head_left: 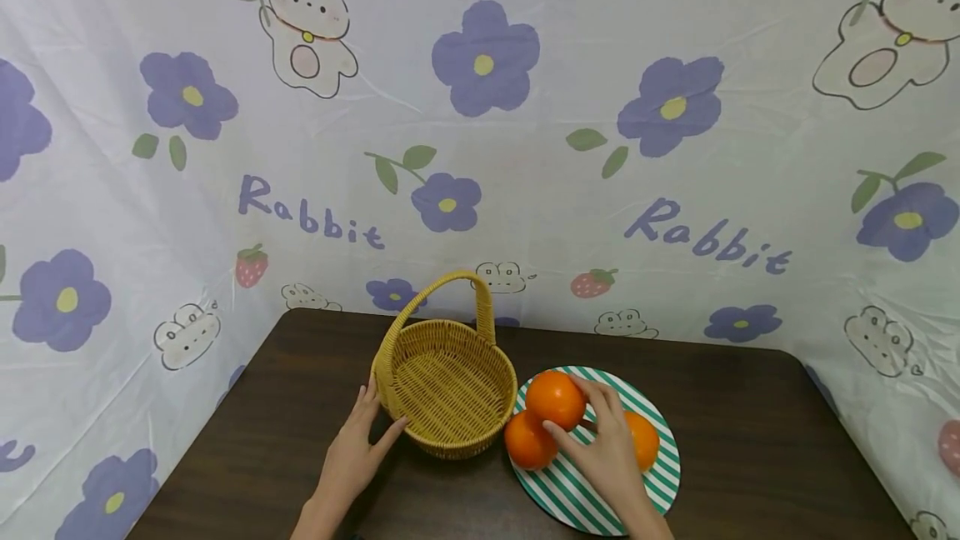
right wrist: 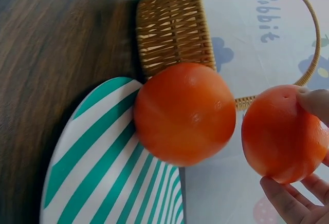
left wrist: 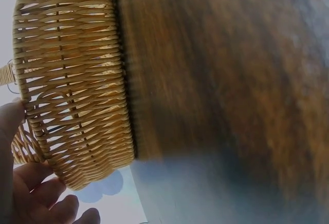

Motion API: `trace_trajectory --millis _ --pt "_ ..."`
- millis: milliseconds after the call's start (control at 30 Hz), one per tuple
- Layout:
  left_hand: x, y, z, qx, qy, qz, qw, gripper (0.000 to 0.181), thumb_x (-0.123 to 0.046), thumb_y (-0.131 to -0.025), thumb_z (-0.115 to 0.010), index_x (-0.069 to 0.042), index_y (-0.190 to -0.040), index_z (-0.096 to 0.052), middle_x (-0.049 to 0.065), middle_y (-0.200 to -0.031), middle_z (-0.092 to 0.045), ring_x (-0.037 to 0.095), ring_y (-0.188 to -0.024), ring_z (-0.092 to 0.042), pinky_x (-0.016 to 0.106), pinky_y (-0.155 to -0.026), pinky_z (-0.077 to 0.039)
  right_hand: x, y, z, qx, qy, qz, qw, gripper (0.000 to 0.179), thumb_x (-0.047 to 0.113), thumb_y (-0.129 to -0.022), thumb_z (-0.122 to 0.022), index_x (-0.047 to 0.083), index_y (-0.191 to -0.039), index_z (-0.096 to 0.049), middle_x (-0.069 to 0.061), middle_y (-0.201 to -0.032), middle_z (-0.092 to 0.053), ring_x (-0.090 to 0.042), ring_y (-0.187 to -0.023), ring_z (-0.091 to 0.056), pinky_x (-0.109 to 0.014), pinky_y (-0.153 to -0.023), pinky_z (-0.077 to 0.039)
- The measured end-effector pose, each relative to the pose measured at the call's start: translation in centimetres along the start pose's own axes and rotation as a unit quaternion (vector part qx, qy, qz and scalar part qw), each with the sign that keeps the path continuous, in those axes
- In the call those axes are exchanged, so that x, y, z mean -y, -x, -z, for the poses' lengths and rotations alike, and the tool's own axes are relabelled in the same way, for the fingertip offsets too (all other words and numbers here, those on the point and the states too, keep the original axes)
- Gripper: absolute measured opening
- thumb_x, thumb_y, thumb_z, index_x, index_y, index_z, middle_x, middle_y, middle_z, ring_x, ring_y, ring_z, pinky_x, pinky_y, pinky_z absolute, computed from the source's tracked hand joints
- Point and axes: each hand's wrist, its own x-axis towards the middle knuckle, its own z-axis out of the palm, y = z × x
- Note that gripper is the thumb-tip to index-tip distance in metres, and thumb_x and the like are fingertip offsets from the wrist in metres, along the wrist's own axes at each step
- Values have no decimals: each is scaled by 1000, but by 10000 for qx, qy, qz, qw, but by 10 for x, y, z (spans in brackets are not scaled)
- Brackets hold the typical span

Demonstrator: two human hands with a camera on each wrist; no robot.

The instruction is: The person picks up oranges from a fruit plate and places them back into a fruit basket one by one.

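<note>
My right hand [head_left: 603,448] pinches an orange [head_left: 555,400] between thumb and fingertips, above the striped plate [head_left: 566,494]. In the right wrist view the held orange [right wrist: 282,134] shows apart from a second orange [right wrist: 185,113], which sits at the plate's edge near the basket. Behind my right hand a third orange [head_left: 643,440] is partly hidden. My left hand [head_left: 351,448] rests against the yellow wicker basket [head_left: 450,390], its fingers extended along the left side and thumb at the front. In the left wrist view the thumb lies by the rim of the basket [left wrist: 77,80].
The basket stands upright on the dark wooden table [head_left: 247,440], left of the plate, its tall arched handle [head_left: 453,277] rising over it. Behind the table hangs a pale cloth [head_left: 555,190] printed with flowers and rabbits.
</note>
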Motion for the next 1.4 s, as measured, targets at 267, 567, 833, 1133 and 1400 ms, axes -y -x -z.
trace_trajectory --millis 267,567,833,1133,1400 --pt "1 0 1 -14 -33 -12 10000 82 -65 -84 -49 -22 -148 -23 -2 -154 -15 21 -142 -16 60 -100 -33 10 -12 -3 27 130 266 9996 68 37 -74 -77 23 -134 -48 -3 -124 -44 -22 -109 -52 -36 -79 -54" --pt "2 1 -2 -36 -62 15 10000 79 -60 -86 -52 -22 -148 -23 -3 -154 -15 22 -141 -18 59 -98 -34 15 -22 -9 81 -67 337 9994 68 37 -75 -76 22 -135 -47 -4 -125 -43 -22 -110 -52 -38 -80 -54" --pt "1 2 -1 -24 14 30 10000 78 -59 -86 -52 -19 -147 -27 -2 -155 -15 23 -141 -19 59 -97 -36 15 -28 -16 93 -110 409 9991 69 36 -74 -77 18 -135 -48 -6 -124 -44 -24 -107 -53 -41 -79 -54" --pt "1 1 -2 -38 4 42 10000 79 -60 -86 -52 -22 -148 -21 -1 -155 -17 22 -141 -19 59 -96 -37 17 -34 -23 169 -184 383 9990 67 35 -76 -76 18 -134 -48 -6 -124 -45 -23 -108 -53 -39 -79 -54" --pt "2 0 -1 18 -39 68 10000 80 -60 -86 -52 -20 -149 -21 2 -155 -17 23 -141 -20 59 -96 -37 19 -42 -32 286 -147 306 9990 68 31 -75 -77 17 -135 -48 -8 -123 -45 -24 -107 -52 -40 -79 -54"
